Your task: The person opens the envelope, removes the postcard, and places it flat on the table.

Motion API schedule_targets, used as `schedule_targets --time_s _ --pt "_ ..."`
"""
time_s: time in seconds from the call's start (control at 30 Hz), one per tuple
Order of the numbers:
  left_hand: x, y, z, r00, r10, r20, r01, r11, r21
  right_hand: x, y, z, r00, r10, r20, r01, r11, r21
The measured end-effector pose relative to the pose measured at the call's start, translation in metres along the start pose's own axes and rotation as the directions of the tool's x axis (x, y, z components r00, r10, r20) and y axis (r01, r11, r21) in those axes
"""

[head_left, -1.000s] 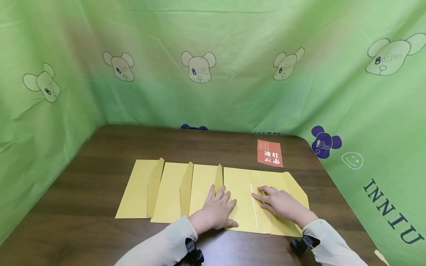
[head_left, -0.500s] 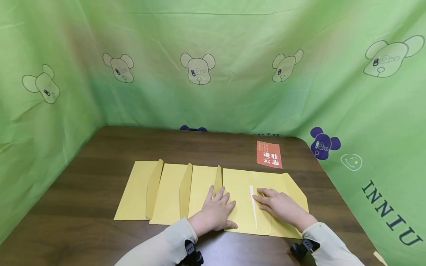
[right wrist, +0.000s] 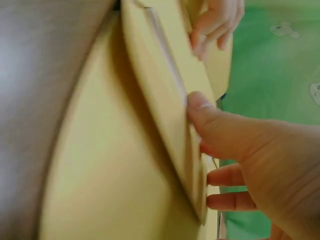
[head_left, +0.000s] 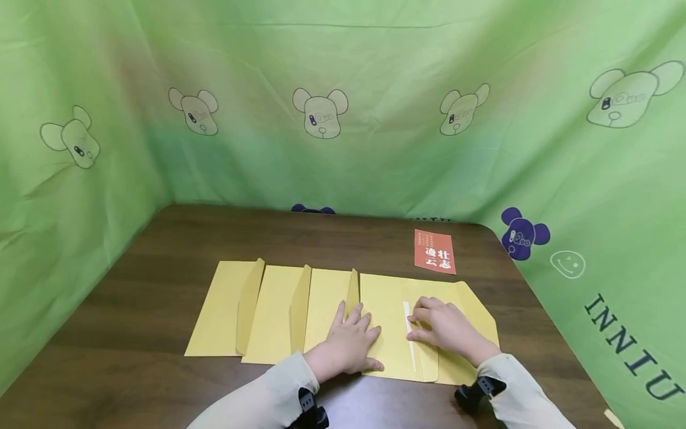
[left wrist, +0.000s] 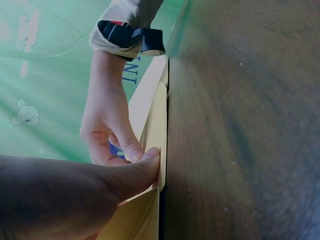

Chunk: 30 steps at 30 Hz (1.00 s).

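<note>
Several yellow envelopes overlap in a row on the table, some with flaps standing up. My left hand rests palm down with spread fingers on the row, beside the third upright flap. On the rightmost envelope a narrow white strip runs lengthwise, wider at its top end. My right hand is at this strip, with bent fingers and thumb. In the right wrist view the thumb tip meets the edge by the strip, fingertips below it; I cannot tell whether they pinch it.
A red card with white characters lies behind the envelopes at the back right. The brown wooden table has a green printed curtain around its back and sides. A small pale piece shows at the lower right edge.
My right fingers have drawn back into a more bent pose at the strip, with the thumb now showing. The strip's top end looks wider than before. My left hand stays put.
</note>
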<state>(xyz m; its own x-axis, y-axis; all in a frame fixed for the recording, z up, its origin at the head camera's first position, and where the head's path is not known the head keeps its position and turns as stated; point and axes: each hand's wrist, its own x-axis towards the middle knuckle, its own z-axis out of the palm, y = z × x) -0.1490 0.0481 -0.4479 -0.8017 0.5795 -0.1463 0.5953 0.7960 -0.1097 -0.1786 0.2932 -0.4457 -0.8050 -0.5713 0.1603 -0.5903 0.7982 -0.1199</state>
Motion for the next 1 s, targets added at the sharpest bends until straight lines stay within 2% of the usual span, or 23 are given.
schedule_targets --time_s 0.2,0.33,0.5,0.67,0.8,1.0 --pt "0.001 0.000 0.001 1.000 0.003 -0.005 -0.003 1.000 -0.023 0.007 0.006 0.001 1.000 0.025 -0.005 -0.024 0.998 0.054" --pt "0.003 0.000 0.001 1.000 0.005 -0.014 -0.005 1.000 -0.028 0.012 0.007 -0.001 0.997 0.074 0.000 -0.073 0.991 0.111" --pt "0.002 0.000 0.001 1.000 0.011 -0.003 -0.011 0.999 -0.034 0.021 0.005 -0.004 0.985 0.162 0.064 -0.172 0.963 0.206" --pt "0.002 0.000 0.001 1.000 0.010 -0.009 -0.010 0.999 -0.036 0.027 0.003 -0.004 0.966 0.217 0.137 -0.242 0.948 0.207" --pt "0.003 0.000 0.000 1.000 0.014 -0.011 -0.015 0.999 -0.042 0.028 0.005 -0.003 0.962 0.220 0.162 -0.250 0.947 0.202" --pt "0.002 0.000 0.002 1.000 0.014 0.000 -0.014 0.999 -0.049 0.028 0.006 -0.002 0.964 0.219 0.151 -0.250 0.940 0.233"
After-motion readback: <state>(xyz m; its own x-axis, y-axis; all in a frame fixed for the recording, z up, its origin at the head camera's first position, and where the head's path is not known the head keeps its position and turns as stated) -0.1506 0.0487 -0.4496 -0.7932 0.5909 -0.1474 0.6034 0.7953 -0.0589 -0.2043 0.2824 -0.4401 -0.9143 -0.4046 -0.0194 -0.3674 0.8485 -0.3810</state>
